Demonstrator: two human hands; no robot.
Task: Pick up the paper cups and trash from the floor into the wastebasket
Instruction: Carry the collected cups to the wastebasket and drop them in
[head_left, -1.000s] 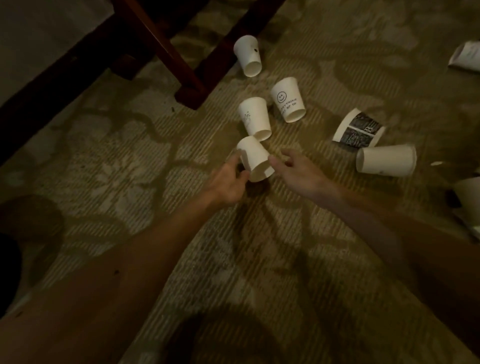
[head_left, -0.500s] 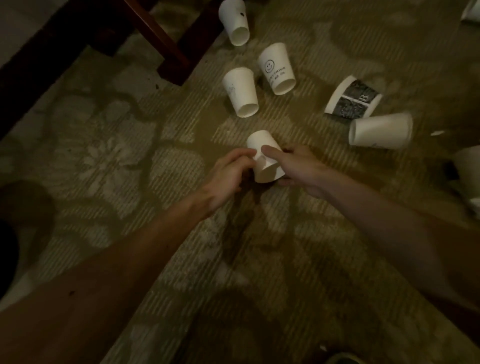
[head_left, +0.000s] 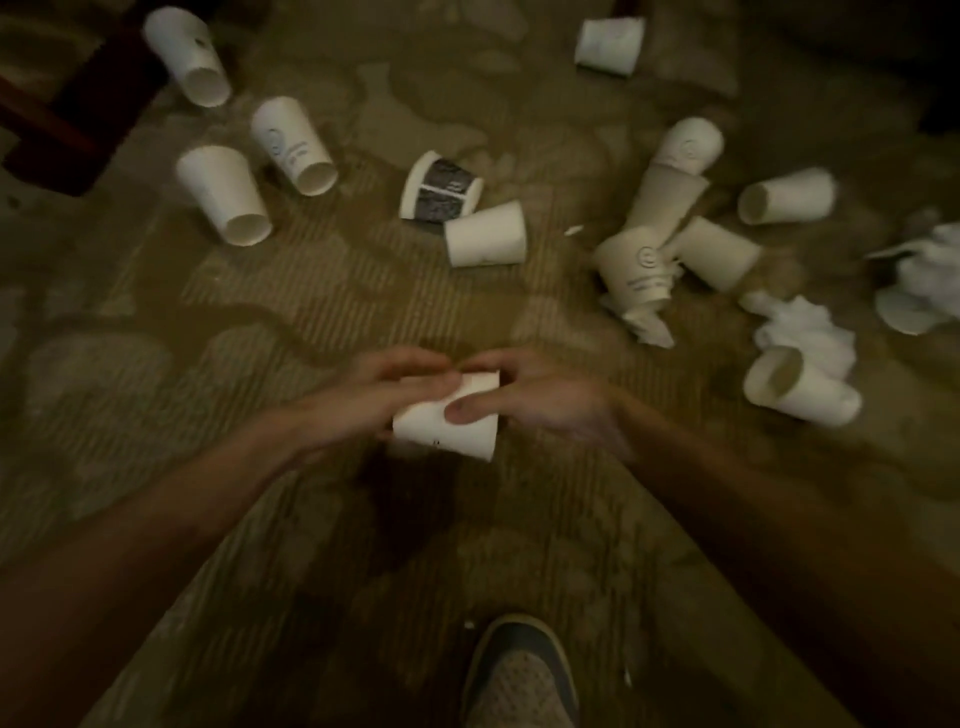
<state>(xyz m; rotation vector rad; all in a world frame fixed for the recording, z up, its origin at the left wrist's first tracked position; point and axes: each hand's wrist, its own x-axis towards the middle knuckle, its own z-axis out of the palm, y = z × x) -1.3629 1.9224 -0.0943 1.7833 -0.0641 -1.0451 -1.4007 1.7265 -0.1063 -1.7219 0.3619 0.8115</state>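
Note:
A white paper cup (head_left: 441, 426) is held above the carpet between both hands, lying on its side. My left hand (head_left: 374, 397) grips its left side and my right hand (head_left: 535, 402) grips its right side, thumb on the wall. Several more white cups lie on the floor: one (head_left: 223, 200) and a printed one (head_left: 293, 145) at upper left, one (head_left: 485, 234) in the middle beside a black-banded cup (head_left: 441, 192), a crushed cluster (head_left: 660, 228) at right, another (head_left: 800, 392) at far right. Crumpled white tissue (head_left: 810, 327) lies next to it. No wastebasket is visible.
A dark wooden furniture leg (head_left: 57, 109) stands at the upper left. My shoe (head_left: 519, 670) is at the bottom centre on the patterned carpet (head_left: 156, 364). More crumpled paper (head_left: 924, 275) lies at the right edge.
The cup has been lifted off the floor and drawn toward me, held in both hands. The view has swung right, revealing the crushed cups and tissue on the right.

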